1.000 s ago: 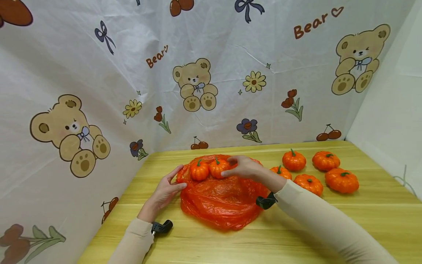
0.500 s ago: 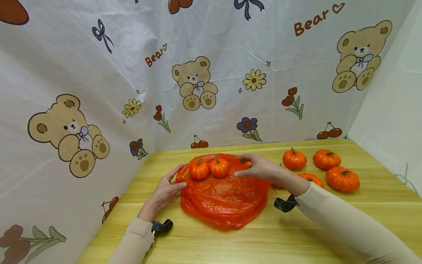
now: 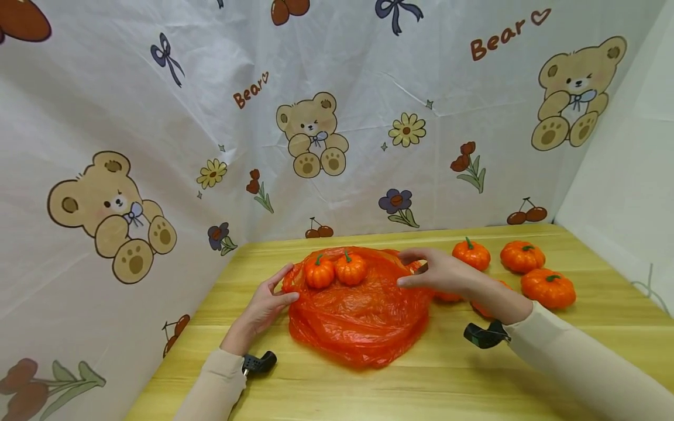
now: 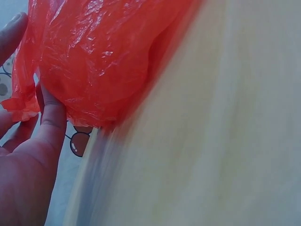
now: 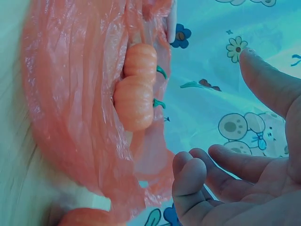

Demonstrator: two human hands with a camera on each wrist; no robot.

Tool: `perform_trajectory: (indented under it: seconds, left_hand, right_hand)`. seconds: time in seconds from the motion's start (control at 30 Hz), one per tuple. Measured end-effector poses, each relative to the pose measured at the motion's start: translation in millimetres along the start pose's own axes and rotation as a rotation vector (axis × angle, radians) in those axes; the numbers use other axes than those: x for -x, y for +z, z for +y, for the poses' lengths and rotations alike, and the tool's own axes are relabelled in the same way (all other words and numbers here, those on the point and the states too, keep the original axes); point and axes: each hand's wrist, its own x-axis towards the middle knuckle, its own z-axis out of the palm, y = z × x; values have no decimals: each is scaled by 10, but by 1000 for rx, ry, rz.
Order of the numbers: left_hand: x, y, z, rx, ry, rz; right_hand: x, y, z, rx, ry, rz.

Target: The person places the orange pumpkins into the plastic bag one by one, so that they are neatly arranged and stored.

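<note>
An orange-red plastic bag lies spread on the table with its mouth facing up. Two small orange pumpkins with green stems sit side by side in its back left part; the right wrist view shows the same pumpkins against the film. At the bag's left rim, my left hand holds the edge, thumb in front and fingers behind; the left wrist view has the crinkled film by these fingers. My right hand hovers over the bag's right rim, fingers parted and nothing between them.
Several more pumpkins stand on the table at the right, among them a tall-stemmed one and a wide flat one. My right forearm partly covers two of them. A bear-print cloth rises behind and at the left.
My right hand has let go of the right-hand pumpkin in the bag and drawn back to the right. My left hand stays at the rim.
</note>
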Motion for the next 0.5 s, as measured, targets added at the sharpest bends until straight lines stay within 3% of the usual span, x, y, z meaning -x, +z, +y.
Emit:
perform_trajectory:
  seconds: [0.5]
  left_hand:
    - [5, -8, 4, 20, -3, 7]
  right_hand:
    - [329, -362, 250, -18, -23, 35]
